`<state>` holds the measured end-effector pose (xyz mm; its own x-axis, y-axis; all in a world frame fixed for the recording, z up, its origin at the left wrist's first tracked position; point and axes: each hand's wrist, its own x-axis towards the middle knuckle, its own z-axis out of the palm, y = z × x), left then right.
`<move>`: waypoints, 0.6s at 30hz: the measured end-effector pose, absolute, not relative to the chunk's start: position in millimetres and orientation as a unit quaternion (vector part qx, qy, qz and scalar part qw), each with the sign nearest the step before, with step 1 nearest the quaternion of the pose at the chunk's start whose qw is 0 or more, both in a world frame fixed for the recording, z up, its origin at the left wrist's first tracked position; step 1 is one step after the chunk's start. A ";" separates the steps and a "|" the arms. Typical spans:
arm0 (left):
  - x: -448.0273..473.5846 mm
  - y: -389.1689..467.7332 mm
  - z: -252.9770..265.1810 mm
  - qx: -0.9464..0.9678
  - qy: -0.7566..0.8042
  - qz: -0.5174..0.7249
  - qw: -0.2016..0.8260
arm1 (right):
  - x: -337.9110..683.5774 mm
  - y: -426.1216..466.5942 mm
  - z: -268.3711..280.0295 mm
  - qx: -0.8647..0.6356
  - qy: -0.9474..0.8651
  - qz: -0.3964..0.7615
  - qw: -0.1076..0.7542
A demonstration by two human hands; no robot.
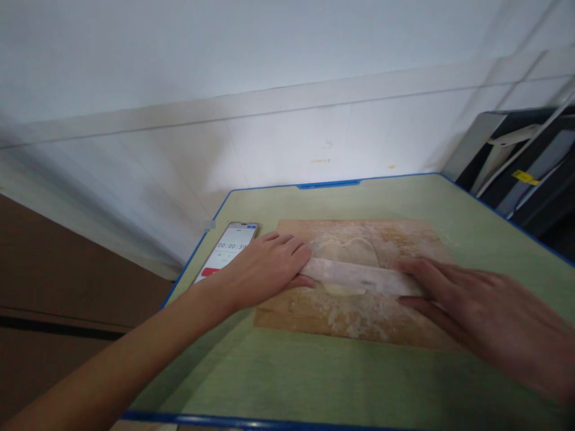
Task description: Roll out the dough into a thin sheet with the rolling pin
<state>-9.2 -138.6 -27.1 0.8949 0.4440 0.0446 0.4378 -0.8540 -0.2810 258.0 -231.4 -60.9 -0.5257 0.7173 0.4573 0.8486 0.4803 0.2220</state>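
On the floured wooden board point(359, 311), in the head view, a rolling pin point(359, 276) lies across a flat piece of dough point(348, 254). The left hand point(265, 269) and right hand point(476, 305) rest flat and open-palmed on its ends. A phone point(229, 248) showing a timer lies just left on the green bench point(314, 377).

Prob. home kitchen / food-prep corner: floured wooden board point(359, 311) w/ dough point(345, 251) + rolling pin point(359, 276) on green blue-edged table point(314, 377), plain white wall point(269, 72), phone point(229, 248) running a timer.
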 end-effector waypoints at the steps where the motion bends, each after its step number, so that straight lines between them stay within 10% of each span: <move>1: -4.1 -138.5 -23.3 -0.959 -0.240 0.030 0.144 | 263.4 -225.6 -60.1 -0.475 -0.848 -0.186 0.141; 9: 16.4 -108.9 -31.9 -0.957 -0.279 0.037 0.072 | 280.7 -164.6 -60.7 -0.457 -0.876 -0.014 0.150; 18: 4.3 -159.7 -45.9 -0.944 -0.327 -0.047 -0.005 | 268.8 -217.3 -89.0 -0.486 -0.846 -0.130 0.178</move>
